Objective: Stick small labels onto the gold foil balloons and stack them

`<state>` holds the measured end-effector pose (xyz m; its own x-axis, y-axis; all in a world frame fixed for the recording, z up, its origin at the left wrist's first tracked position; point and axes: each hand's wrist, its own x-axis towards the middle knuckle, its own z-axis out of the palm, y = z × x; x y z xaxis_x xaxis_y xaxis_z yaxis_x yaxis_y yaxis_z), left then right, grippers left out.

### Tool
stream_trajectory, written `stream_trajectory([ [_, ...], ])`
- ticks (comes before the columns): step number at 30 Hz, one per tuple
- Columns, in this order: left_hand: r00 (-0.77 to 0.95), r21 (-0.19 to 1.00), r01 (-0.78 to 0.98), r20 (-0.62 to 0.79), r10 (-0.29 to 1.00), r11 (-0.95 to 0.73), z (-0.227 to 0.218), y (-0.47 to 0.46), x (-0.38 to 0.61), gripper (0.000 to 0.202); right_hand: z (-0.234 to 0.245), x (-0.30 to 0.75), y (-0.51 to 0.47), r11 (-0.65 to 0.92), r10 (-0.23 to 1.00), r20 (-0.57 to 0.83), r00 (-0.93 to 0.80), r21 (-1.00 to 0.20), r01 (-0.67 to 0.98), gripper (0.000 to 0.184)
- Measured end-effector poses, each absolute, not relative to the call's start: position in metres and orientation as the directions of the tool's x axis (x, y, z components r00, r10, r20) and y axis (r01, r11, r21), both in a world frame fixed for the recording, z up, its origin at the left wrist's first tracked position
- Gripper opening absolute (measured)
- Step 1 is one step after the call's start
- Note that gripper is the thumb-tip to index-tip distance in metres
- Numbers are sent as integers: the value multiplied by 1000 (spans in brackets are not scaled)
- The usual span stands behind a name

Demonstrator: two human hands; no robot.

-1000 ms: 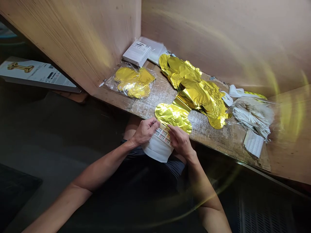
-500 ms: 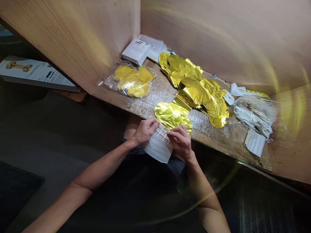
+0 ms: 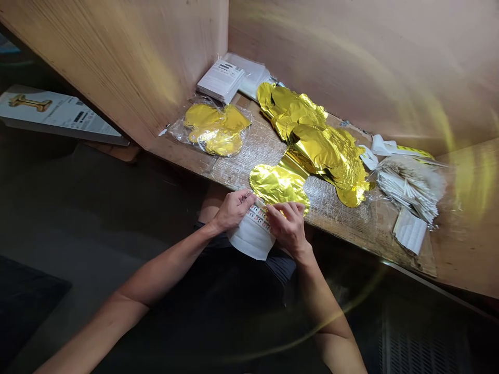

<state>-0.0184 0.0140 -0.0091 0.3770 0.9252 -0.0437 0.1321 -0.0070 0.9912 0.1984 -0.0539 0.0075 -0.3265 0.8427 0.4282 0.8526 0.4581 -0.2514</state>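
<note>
Centrally, a white packet (image 3: 252,238) with a printed strip of small red-ringed symbols (image 3: 259,218) across its upper part is held between the two hands, over the person's lap and just in front of the table (image 3: 331,218) edge. The packet is matte, soft-looking and rounded at its lower end, which points toward the person. The strip's long axis runs diagonally, from upper left down to lower right. The left hand (image 3: 232,210) is nearly closed, its fingers pressed together, and its fingertips (image 3: 248,195) grip the upper left end of the strip. The right hand (image 3: 288,228) is partly open, its fingers (image 3: 286,209) slightly spread over the strip's right end and lying against the lower edge of a lobed gold foil balloon (image 3: 277,184). Whether this hand pinches the packet cannot be determined. The balloon lies flat on the table, with its narrow neck directed up and right into a heap of gold foil balloons (image 3: 323,150). Farther along the table lie a clear bag of gold foil (image 3: 214,132), white packets (image 3: 220,80) in the corner, and a bagged bundle of white sticks (image 3: 409,195). Plywood walls (image 3: 351,62) rise behind.
</note>
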Motion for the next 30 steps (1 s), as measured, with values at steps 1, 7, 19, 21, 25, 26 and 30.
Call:
stream_trajectory([
  [1, 376, 992, 127, -47, 926, -2, -9, 14, -19, 43, 6, 200, -54, 469, 835, 436, -336, -244, 849, 25],
  [7, 399, 995, 44, -96, 912, 86, -12, 15, -19, 44, -2, 206, -54, 517, 808, 445, -387, -219, 827, 33],
  [19, 559, 864, 282, 205, 803, -417, -27, 18, -19, 29, 7, 204, -26, 175, 956, 294, 16, -610, 773, 24],
  [21, 638, 782, 356, 197, 744, -512, -36, 20, -16, 28, 4, 206, -16, 135, 978, 205, -35, -500, 855, 30],
  [25, 642, 703, 486, 115, 758, -519, -46, 22, -14, 29, -3, 211, -15, 16, 953, 298, 52, -219, 976, 32],
  [26, 640, 709, 485, 112, 760, -513, -47, 22, -15, 28, -5, 213, -17, 11, 944, 325, 57, -204, 979, 30],
  [30, 653, 739, 422, 155, 742, -525, -46, 23, -18, 28, -9, 222, -18, 166, 972, 205, -117, -240, 957, 30],
])
